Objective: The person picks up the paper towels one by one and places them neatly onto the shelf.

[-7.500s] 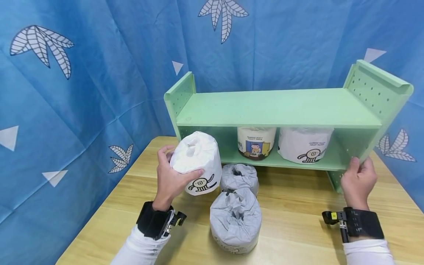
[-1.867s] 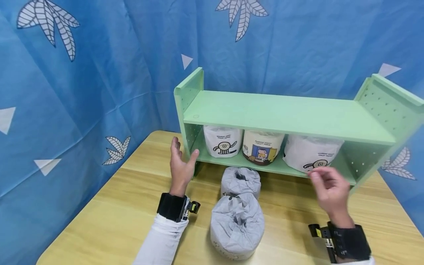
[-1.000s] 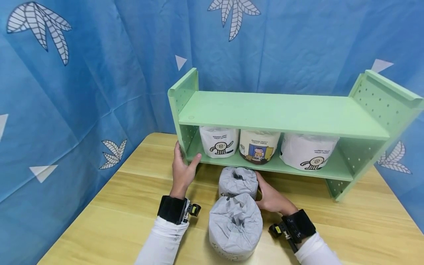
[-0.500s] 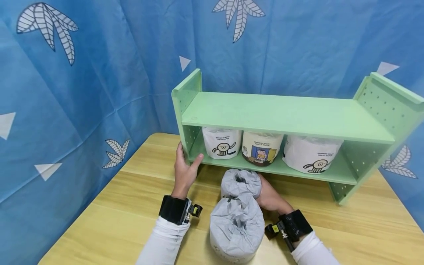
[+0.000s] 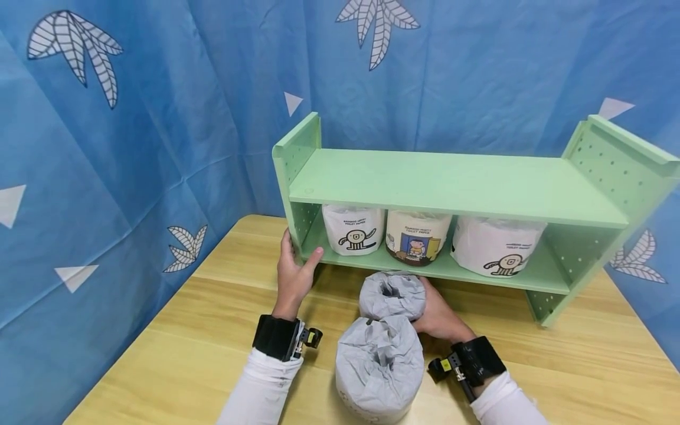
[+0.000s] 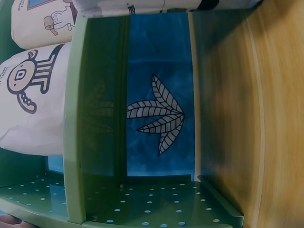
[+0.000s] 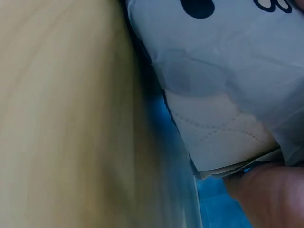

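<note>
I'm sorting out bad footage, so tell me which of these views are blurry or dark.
Head view: sharp, evenly lit, edges bowed by the wide lens. Left wrist view: sharp but dim inside the green shelf. Right wrist view: soft and too close, the grey roll and the table both blurred.

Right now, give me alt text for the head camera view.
A right hand grips a grey paper roll on a wooden table, while the left hand holds a green shelf with three rolls inside.
</note>
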A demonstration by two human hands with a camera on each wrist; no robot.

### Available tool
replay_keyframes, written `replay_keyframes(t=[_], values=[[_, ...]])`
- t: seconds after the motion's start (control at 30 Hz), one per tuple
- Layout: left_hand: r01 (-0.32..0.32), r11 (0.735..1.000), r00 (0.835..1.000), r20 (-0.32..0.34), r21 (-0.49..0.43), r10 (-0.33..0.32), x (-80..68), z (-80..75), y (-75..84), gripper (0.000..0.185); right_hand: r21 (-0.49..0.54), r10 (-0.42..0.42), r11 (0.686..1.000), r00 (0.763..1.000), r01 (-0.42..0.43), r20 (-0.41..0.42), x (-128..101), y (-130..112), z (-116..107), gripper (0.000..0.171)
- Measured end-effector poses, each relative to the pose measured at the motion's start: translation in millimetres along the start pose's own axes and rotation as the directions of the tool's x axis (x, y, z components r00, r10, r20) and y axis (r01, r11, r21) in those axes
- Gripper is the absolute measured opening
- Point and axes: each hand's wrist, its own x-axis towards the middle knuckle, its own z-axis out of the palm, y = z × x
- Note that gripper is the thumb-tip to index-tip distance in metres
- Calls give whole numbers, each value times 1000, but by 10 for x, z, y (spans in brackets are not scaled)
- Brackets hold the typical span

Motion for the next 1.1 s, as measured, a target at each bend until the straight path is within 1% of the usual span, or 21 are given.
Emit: replay_keyframes(t=[0.17, 0.37, 0.53, 0.67, 0.9, 1.0, 1.1], values=[[-9, 1000, 1000, 5, -12, 9, -11, -10, 9, 76, 31, -21, 999, 1000, 20, 12, -28, -4, -35, 113], [14, 1000, 1000, 9, -6, -14, -32, -20, 5, 76, 16, -46, 999, 999, 45, 23, -75, 6, -58, 115], [6, 1000, 1000, 9, 9, -6, -29, -27, 2, 76, 20, -71, 997, 997, 71, 29, -111, 15, -65, 113], [3, 1000, 1000, 8, 11, -3, -20, -25, 4, 76, 19, -72, 997, 997, 72, 9, -138, -23, -72, 110], [14, 1000, 1000, 0, 21, -14, -23, -23, 18, 77, -41, -66, 997, 996, 63, -62, -144, -127, -106, 109], [7, 1000, 1000, 3, 16, -7, -27, -19, 22, 77, -23, -49, 999, 996, 47, -74, -162, -139, -124, 104], [-2, 1000, 1000, 5, 12, 2, -31, -18, 17, 77, -3, -49, 999, 996, 49, -77, -175, -151, -140, 102]])
